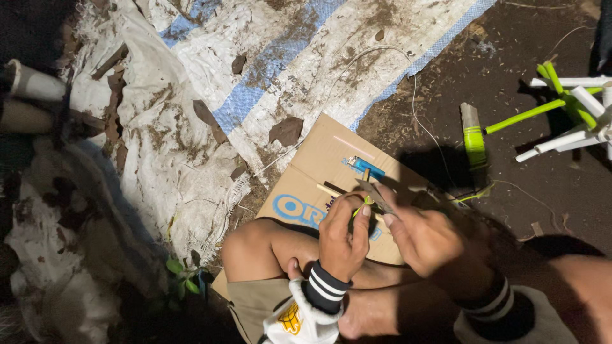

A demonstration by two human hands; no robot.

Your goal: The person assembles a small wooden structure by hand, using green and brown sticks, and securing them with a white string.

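Note:
My left hand pinches a thin wooden stick wound with a bit of bright green thread, its fingers closed around both. My right hand grips a metal blade-like tool whose tip meets the stick just above my left thumb. Both hands hover over a flattened cardboard sheet on the ground, above my bent knee. Both wrists wear dark cuffs with white stripes.
A dirty white tarp with blue stripes covers the ground at the upper left. A frame of white and green sticks stands at the right, with a green-wrapped spool beside it. A thin white string crosses the dark soil.

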